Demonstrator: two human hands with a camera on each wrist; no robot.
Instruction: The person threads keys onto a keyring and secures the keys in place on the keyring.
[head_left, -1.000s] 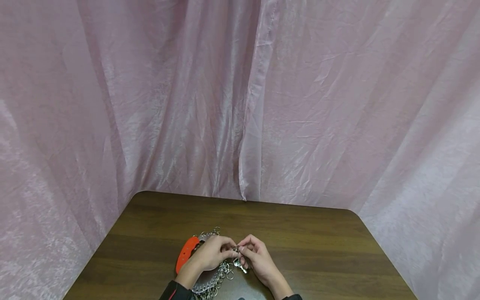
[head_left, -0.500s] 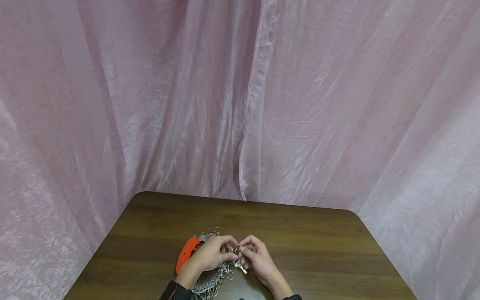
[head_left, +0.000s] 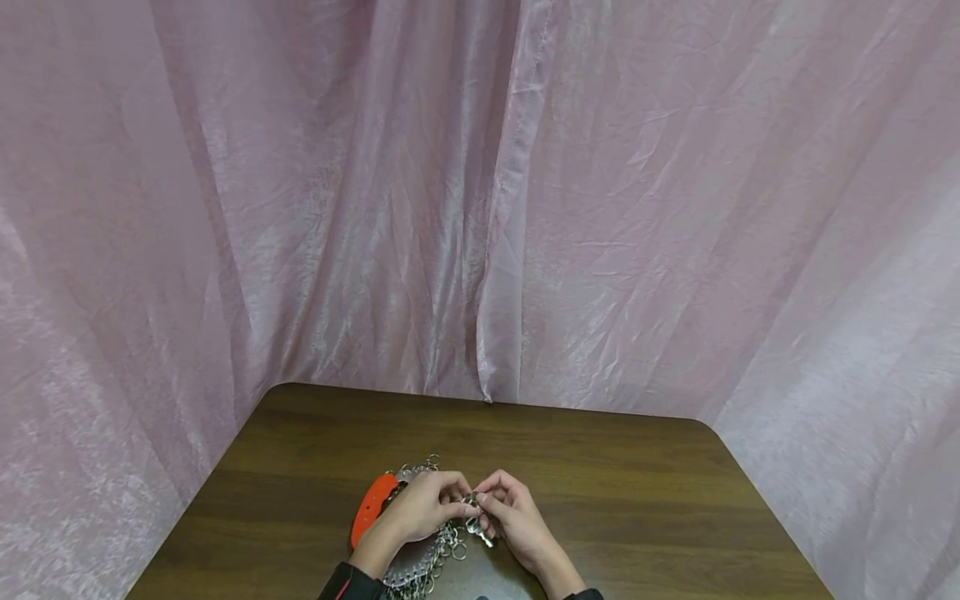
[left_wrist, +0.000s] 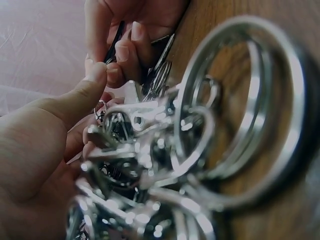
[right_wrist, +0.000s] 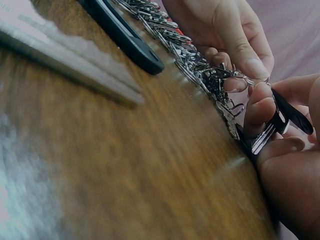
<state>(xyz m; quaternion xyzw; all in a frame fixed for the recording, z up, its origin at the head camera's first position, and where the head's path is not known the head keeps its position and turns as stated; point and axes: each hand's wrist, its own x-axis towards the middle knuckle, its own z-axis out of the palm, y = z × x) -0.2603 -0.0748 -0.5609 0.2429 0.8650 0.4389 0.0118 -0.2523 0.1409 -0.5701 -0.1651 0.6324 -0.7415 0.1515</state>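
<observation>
In the head view my left hand (head_left: 423, 510) reaches over a clear round disc (head_left: 411, 565) hung with many metal key rings (head_left: 447, 542). Its thumb and index finger pinch metal ring hardware. Facing it, my right hand (head_left: 521, 525) is fingertip to fingertip with the left, pinching a small ring between thumb and index. A silver key (head_left: 477, 531) hangs below the fingertips. The right wrist view shows black-headed keys (right_wrist: 294, 114) among the right fingers. Bunched rings and clasps (left_wrist: 150, 145) fill the left wrist view beside the left thumb.
An orange-red strip (head_left: 372, 510) with holes lies along the disc's left side. On the brown wooden table (head_left: 637, 500), a blurred key blade (right_wrist: 70, 60) and a black looped handle (right_wrist: 127, 40) lie close to the right wrist camera. Pink curtains (head_left: 637, 208) hang behind the table.
Half a second ago my left thumb stood slightly away from the right fingertips; now it has moved back in against the ring. The disc and orange-red strip have stayed put.
</observation>
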